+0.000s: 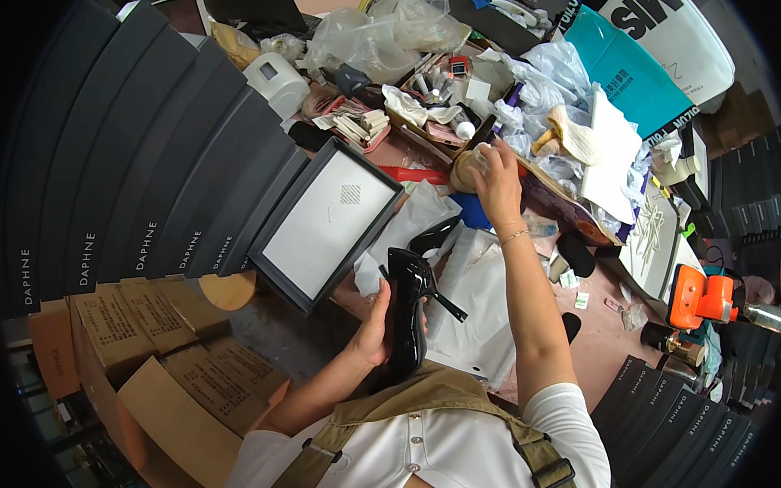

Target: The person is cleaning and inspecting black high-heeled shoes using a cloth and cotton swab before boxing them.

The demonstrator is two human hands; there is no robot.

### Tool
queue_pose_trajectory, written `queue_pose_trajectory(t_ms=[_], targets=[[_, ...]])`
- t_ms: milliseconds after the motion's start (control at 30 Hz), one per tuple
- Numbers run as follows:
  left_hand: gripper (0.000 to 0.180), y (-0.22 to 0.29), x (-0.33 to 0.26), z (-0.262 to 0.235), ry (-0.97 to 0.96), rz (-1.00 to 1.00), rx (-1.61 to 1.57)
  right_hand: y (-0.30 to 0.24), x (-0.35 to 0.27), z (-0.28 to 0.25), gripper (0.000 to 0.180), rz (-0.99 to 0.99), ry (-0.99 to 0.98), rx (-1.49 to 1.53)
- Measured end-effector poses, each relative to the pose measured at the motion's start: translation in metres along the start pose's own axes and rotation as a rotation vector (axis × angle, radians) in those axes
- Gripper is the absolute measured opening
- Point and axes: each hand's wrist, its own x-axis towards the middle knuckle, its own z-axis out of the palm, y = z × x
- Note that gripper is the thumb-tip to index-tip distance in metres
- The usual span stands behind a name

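Left hand [372, 325]: grip clamped around a glossy black high-heeled shoe [408, 309], held upright above the lap, heel pointing right.
Right hand [499, 175]: fingers closed on a roll of tan tape [467, 167] at the edge of a cardboard tray [543, 191].
Tray contents: crumpled plastic bags, white paper, small bottles.
Open shoe box [322, 224]: tilted on the desk [606, 338], white tissue inside.

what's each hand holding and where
Left hand grips the black high-heeled shoe by its side. Right hand rests on a roll of tape.
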Motion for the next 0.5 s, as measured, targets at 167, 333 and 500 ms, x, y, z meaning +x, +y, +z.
queue_pose_trajectory(t_ms=[167, 333, 500], targets=[[0.075, -0.003, 0.0, -0.002, 0.015, 0.025, -0.022, 0.016, 0.006, -0.031, 0.016, 0.097, -0.095, 0.118], [0.053, -0.015, -0.004, -0.01, -0.041, 0.134, 0.063, -0.094, -0.058, -0.14, 0.014, 0.243, -0.437, 0.612], [0.03, -0.018, -0.006, 0.007, -0.039, 0.124, 0.165, -0.148, -0.12, -0.161, 0.026, -0.06, -0.25, 0.404]])
